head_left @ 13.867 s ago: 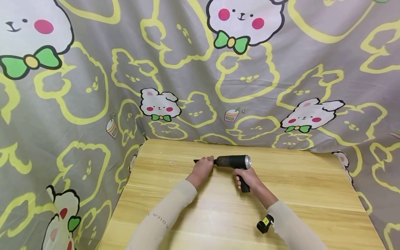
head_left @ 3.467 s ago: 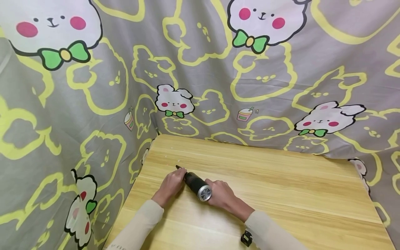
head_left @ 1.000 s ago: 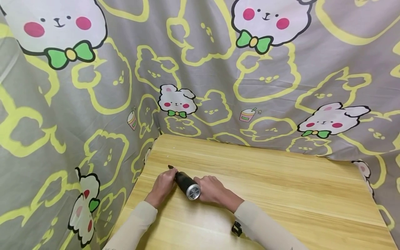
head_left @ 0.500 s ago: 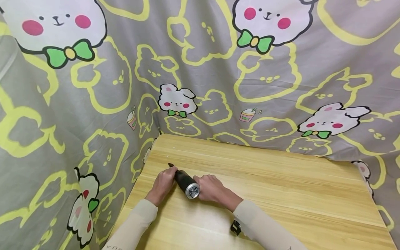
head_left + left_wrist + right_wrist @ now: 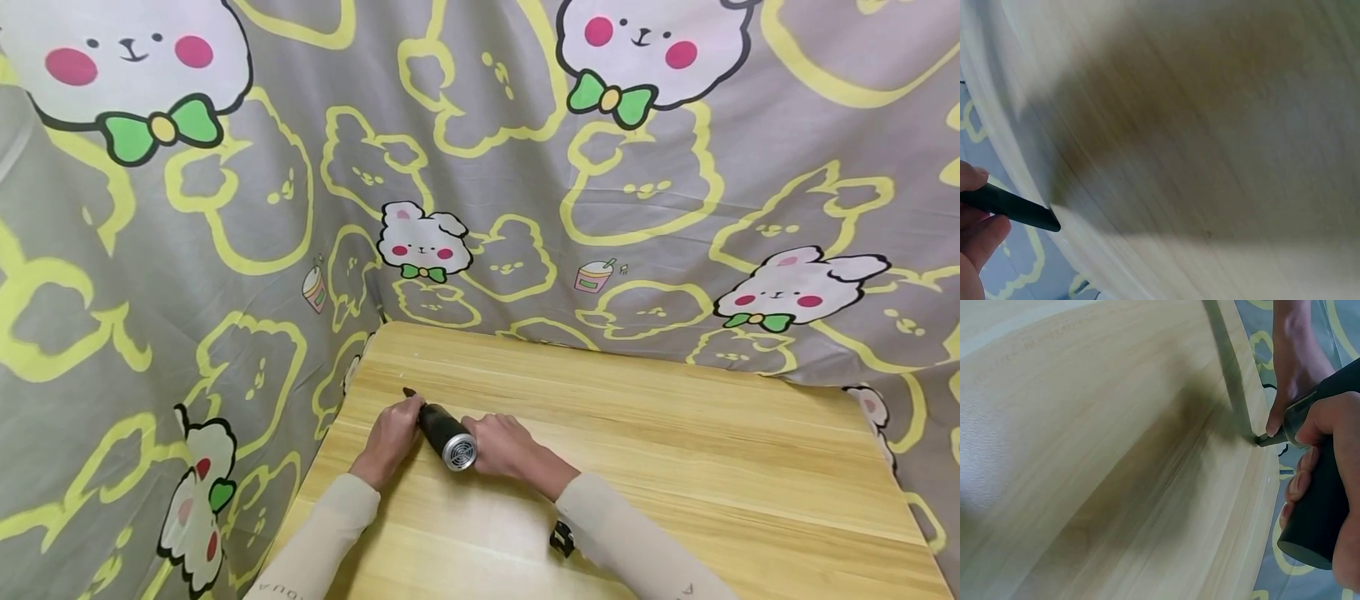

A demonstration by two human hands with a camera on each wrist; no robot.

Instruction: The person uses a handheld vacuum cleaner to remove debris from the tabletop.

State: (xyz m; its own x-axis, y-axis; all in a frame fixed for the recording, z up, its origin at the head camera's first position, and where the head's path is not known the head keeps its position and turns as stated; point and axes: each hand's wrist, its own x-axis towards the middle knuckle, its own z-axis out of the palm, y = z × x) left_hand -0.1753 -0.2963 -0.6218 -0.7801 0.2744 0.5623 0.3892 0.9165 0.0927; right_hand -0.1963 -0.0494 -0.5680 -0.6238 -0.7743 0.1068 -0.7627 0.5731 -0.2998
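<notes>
A black handheld vacuum cleaner (image 5: 441,427) with a silver vent at its back end is held over the table, slanting toward the far left. My right hand (image 5: 506,446) grips its handle (image 5: 1316,519), which shows best in the right wrist view. Near the front, my left hand (image 5: 393,433) holds the narrow black nozzle (image 5: 1019,209) between thumb and fingers. The nozzle tip is close to the tabletop; whether it touches cannot be told. Just beyond the tip lies a tiny white bit (image 5: 401,375).
The wood-grain table (image 5: 675,467) reaches back to a grey patterned curtain (image 5: 517,183), which also hangs along the left side. Another faint white speck (image 5: 417,356) lies near the far left corner. A small black device (image 5: 561,539) sits at the right wrist.
Since the oldest frame, both hands have brought the vacuum cleaner leftward and turned it to point away. Several white bits there are gone from the tabletop. Over the last second it shifted slightly away.
</notes>
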